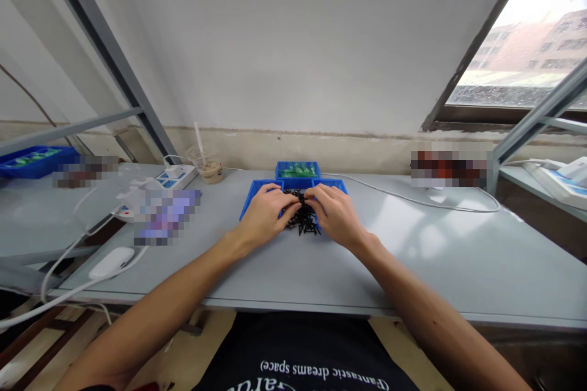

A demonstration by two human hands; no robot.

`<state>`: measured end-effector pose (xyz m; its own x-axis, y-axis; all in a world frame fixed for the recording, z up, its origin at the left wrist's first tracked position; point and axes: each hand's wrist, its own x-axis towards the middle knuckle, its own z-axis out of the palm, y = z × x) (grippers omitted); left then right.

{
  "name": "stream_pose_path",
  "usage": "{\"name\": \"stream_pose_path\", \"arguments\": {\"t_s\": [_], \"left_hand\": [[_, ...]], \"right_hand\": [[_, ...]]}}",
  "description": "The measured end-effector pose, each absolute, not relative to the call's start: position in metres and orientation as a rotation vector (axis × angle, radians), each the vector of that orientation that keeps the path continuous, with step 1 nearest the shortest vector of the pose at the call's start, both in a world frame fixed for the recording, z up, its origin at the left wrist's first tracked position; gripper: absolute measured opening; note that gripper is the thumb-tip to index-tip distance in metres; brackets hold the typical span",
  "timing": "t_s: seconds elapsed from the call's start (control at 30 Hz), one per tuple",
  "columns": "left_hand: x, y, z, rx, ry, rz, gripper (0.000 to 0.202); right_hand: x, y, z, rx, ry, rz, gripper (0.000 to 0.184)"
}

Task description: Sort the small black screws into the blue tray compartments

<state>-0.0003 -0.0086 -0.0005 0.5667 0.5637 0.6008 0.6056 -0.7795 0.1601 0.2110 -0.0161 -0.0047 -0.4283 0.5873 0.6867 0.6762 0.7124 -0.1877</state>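
My left hand [268,211] and my right hand [337,211] meet over a pile of small black pieces that look like screws [306,223]. Thumb and fingers of each hand are pinched together, the two sets of fingertips almost touching. Whatever lies between them is too small to make out. Behind my left hand is a blue bin [251,193], and another blue bin [338,184] is partly covered by my right hand. Between and behind these, a third blue bin [298,182] holds small green pieces [298,169].
A cup with a straw [211,170] stands by the wall, near a white power strip [177,177]. Left on the desk [293,275] lie a blurred purple object [169,218] and a white charger-like block [111,263]. A white cable [413,198] runs along the right side.
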Motion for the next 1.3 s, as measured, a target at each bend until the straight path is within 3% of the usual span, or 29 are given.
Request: {"name": "stream_pose_path", "arguments": {"t_s": [0.2, 0.6, 0.73, 1.3], "left_hand": [[-0.001, -0.008, 0.0, -2.723, -1.028, -0.96, 0.022], [-0.003, -0.009, -0.006, -2.87, -0.749, -0.401, 0.019], [-0.004, -0.008, -0.005, -2.873, -0.724, -0.302, 0.018], [0.004, -0.009, -0.016, -2.842, -0.772, -0.252, 0.01]], "right_hand": [[0.218, -0.011, -0.004, -0.977, -2.075, -0.176, 0.017], [0.239, 0.0, 0.006, -1.229, -1.774, -0.254, 0.008], [0.239, 0.003, 0.003, -1.368, -1.825, -0.298, 0.012], [0.223, -0.002, -0.008, -1.325, -2.01, -0.239, 0.013]]}}
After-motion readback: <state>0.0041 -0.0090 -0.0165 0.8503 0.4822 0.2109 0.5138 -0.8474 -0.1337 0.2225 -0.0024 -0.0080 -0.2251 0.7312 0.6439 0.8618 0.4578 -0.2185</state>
